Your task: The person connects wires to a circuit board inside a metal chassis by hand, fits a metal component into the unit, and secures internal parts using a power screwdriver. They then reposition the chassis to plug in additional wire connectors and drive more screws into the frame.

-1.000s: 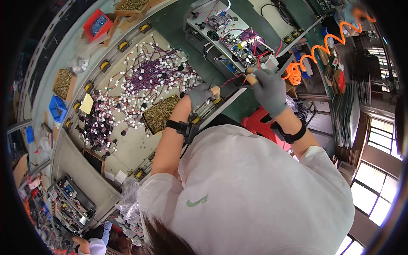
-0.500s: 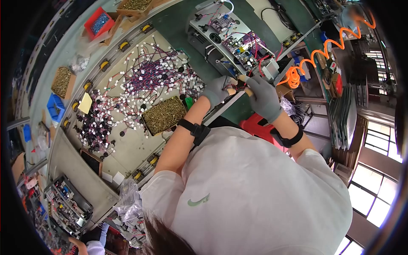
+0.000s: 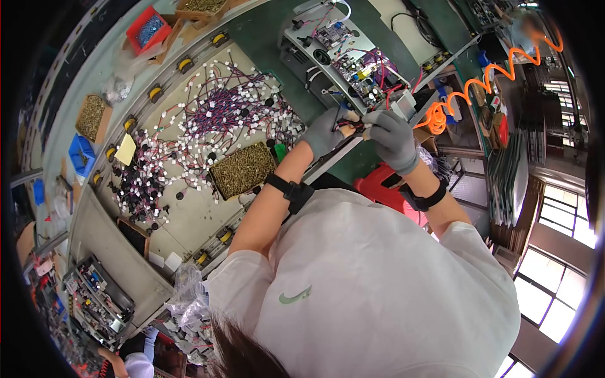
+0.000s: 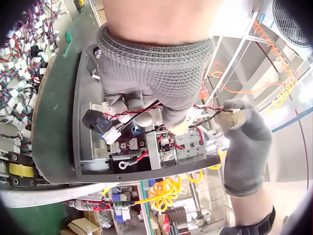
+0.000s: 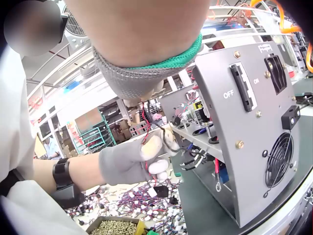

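Note:
Both hands wear grey gloves with bare fingertips and meet at the near corner of an opened metal equipment case (image 3: pixel 315 53). My left hand (image 3: pixel 324 133) grips a red-and-black twisted wire lead (image 4: pixel 208 107) between thumb and fingers. From its fingers hang a black plastic part (image 4: pixel 96 121) and a white connector (image 4: pixel 112 134), over the case's interior. Opposite it, my right hand (image 3: pixel 395 142) pinches the lead's other end; its fingertips hide the tip. A red wire with a ring terminal (image 5: pixel 218 182) dangles from the case beside the hands.
Left of the case lies a large heap of wire leads (image 3: pixel 217 113) with white connectors. A box of brass-coloured small parts (image 3: pixel 242 170) stands nearer the person. An orange coiled hose (image 3: pixel 435 116) hangs at right, above a red stool (image 3: pixel 384 186).
The lead was stretched between hands held apart; my left hand has moved right and up, so the hands are now close together. The right hand has shifted only slightly.

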A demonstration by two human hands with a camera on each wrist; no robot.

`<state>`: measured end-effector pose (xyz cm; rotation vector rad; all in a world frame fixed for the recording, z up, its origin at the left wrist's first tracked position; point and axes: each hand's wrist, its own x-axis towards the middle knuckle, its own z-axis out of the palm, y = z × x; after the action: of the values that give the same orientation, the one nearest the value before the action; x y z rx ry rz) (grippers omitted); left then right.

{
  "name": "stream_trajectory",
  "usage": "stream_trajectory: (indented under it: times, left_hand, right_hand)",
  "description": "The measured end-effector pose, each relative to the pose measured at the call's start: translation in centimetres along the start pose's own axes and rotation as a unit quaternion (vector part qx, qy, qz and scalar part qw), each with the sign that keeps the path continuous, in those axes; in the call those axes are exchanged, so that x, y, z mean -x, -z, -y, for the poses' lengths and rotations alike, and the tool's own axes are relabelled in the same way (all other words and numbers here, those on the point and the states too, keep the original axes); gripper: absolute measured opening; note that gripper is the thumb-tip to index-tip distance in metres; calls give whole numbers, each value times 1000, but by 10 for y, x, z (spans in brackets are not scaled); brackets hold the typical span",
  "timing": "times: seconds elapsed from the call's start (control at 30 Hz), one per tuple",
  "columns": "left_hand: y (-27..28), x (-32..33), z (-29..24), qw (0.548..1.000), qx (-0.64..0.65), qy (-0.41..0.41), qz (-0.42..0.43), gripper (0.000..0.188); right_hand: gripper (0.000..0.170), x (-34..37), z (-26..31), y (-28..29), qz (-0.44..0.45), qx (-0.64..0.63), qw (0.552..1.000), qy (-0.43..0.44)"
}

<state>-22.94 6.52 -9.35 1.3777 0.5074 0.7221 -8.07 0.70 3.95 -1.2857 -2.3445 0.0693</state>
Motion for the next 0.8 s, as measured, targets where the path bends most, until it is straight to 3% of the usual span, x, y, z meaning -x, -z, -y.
stream_trajectory:
  times: [0.1,0.17,0.23,0.3,0.37,0.4,0.43,0.5,0.53,0.57,0.6,0.63,0.7,0.8]
  left_hand:
    - [11,14,-2,996,-38,58,-48,31]
    - [17,21,17,996,8,83,-39,41]
    - [19,28,9,981,-8,164,-104,49]
    - [23,31,-12,975,-85,165,-124,57]
    - [27,31,5,962,-252,97,-53,52]
    - [25,32,49,936,-344,4,-72,41]
    - [26,31,80,936,-345,4,-73,41]
    - [33,26,116,972,-168,89,-138,26]
    - [39,25,101,972,-168,88,-142,26]
    - [45,25,73,960,7,204,-192,22]
    - [49,26,58,904,183,310,-232,18]
    - [51,25,61,902,187,308,-237,18]
    - [53,16,71,847,298,345,-274,19]
    - [47,-5,70,843,241,365,-314,22]
  right_hand:
    - [21,-9,6,-11,17,-32,999,-28]
    - [25,-10,2,-32,48,-47,997,-34]
    - [29,-20,12,-46,74,-62,992,-78]
    - [28,-31,17,-62,118,-58,985,-112]
    - [32,-42,18,-77,114,-73,986,-97]
    - [35,-47,17,-86,109,-49,987,-106]
    - [38,-50,15,-94,104,-24,988,-116]
    - [37,-58,10,-101,108,-22,984,-138]
    - [34,-65,10,-96,132,0,977,-167]
    - [31,-70,11,-94,157,22,968,-195]
    - [27,-72,4,-94,138,57,972,-183]
    - [27,-75,-1,-89,142,57,972,-178]
    - [25,-82,-9,-76,204,230,932,-191]
    - [20,-73,-24,-82,230,333,900,-164]
